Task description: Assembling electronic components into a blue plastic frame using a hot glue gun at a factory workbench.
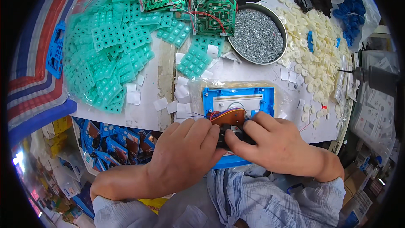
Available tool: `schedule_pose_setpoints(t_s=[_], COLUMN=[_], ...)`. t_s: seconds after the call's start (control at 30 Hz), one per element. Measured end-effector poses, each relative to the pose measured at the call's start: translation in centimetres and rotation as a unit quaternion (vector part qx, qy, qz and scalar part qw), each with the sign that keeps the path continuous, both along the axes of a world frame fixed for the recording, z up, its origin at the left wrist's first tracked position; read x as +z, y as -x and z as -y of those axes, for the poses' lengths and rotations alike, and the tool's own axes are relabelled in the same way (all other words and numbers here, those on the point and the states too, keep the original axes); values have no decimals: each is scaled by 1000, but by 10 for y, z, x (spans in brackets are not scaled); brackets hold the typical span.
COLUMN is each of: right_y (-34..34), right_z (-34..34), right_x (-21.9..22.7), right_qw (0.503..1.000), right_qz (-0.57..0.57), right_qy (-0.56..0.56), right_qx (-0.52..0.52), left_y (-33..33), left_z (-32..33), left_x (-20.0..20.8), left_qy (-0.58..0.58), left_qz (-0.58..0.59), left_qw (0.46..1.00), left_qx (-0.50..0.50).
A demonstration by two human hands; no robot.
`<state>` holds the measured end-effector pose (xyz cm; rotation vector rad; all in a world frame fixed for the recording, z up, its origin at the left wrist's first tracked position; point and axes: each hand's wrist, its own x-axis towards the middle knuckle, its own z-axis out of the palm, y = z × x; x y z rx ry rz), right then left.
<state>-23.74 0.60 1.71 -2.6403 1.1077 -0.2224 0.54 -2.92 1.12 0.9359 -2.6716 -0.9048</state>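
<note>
A blue plastic housing (270, 97) lies in front of me on clear plastic wrap at the table's near edge. Inside it are a brown circuit board (229, 118) and a bundle of thin coloured wires. Over the housing's lower half, my left hand (181, 150) and my right hand (274, 143) close in from either side on a small black plastic part (230, 131). The fingers of both are bent onto this part, which they largely cover. Whether it is seated in the housing or just above it, I cannot tell.
Teal rubber keypads (114, 55) heap up at the left. Green circuit boards (215, 14) with wires lie at the back. A round tin of screws (258, 33) stands beside cream plastic discs (312, 50). An electric screwdriver (375, 78) juts in at right. Blue assemblies (116, 147) fill a lower-left container.
</note>
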Motion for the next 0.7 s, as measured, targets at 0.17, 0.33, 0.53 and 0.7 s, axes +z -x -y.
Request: schedule_pose_setpoints(t_s=[0.17, 0.33, 0.53, 0.7], right_y=[-19, -32, -34, -24], right_z=[-11, -15, -8, -5], right_x=[14, 19, 31, 22], right_qw=[995, 986, 982, 995], right_qz=[-69, -130, -171, -98], right_qy=[70, 99, 76, 34], right_qx=[-36, -29, 20, 6], left_y=[-1, 1, 6, 15], left_z=[15, 32, 58, 71], left_x=[-6, -9, -13, -7], left_qy=[-84, -147, -182, -239], left_qz=[-55, -64, -22, -2], left_qw=[995, 987, 982, 968], left_qx=[13, 12, -53, -71])
